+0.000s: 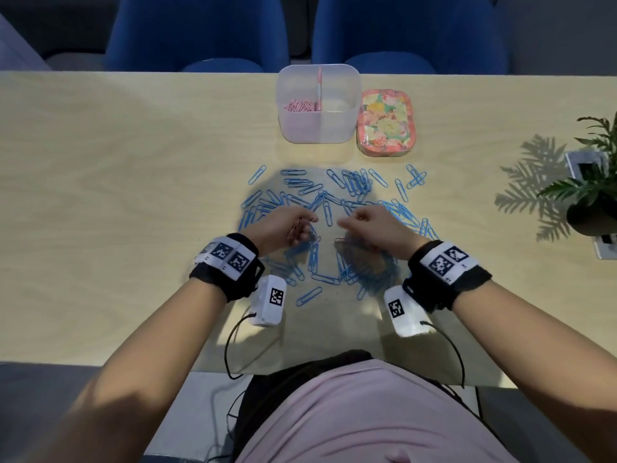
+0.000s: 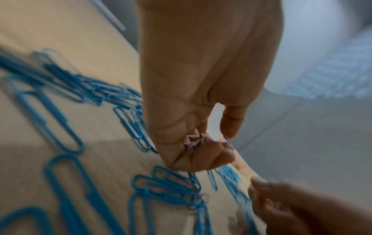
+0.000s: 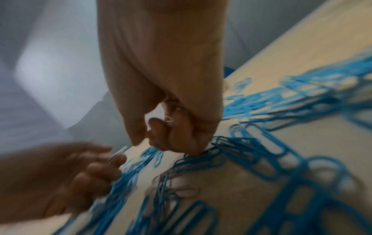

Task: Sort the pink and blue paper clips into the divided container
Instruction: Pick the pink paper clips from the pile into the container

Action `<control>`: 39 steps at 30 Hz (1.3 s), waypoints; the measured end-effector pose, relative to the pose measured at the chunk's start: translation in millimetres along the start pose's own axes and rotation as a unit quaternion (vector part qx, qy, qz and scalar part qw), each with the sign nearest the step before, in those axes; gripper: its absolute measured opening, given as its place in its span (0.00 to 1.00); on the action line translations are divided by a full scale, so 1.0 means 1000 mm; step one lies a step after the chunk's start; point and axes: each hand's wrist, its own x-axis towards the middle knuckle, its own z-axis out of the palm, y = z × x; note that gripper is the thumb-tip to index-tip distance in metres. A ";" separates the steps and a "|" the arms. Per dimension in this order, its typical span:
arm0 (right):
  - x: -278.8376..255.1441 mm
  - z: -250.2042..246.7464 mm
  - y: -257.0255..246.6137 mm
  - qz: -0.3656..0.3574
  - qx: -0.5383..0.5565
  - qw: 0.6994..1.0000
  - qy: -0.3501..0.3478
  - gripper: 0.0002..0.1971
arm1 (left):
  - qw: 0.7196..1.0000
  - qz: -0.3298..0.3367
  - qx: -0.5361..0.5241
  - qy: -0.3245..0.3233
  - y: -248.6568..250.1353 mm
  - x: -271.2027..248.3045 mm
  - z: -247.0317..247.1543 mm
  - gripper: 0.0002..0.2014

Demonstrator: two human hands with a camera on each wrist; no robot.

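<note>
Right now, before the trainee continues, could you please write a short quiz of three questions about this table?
1. Multiple choice: which half of the container holds the pink clips? A) the left half B) the right half C) both halves
2. True or false: the blue clips lie inside the container, not on the table.
3. Fill in: the left hand grips a few small clips of ___ colour.
Key: 1 A; 2 false; 3 pink.
</note>
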 end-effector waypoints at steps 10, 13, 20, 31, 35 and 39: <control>0.010 0.011 0.004 -0.062 -0.303 0.951 -0.017 0.06 | 0.826 0.202 0.517 0.097 -0.012 0.009 0.019 0.11; 0.004 -0.004 -0.012 -0.046 -0.105 0.993 -0.003 0.08 | 0.797 0.215 0.556 0.097 -0.014 0.006 0.021 0.10; 0.032 -0.056 -0.092 0.023 0.196 0.980 -0.022 0.09 | 0.806 0.158 0.568 0.061 -0.012 0.003 0.023 0.05; 0.113 -0.050 -0.207 0.075 0.388 0.916 -0.068 0.16 | 0.896 0.130 0.422 0.048 0.036 -0.008 -0.012 0.07; 0.116 -0.058 -0.203 0.058 0.390 0.918 -0.049 0.16 | 0.883 0.181 0.411 0.138 0.086 0.011 -0.035 0.05; 0.087 -0.076 -0.177 0.036 0.357 0.933 0.000 0.04 | 0.830 0.230 0.450 0.237 0.144 0.051 -0.039 0.15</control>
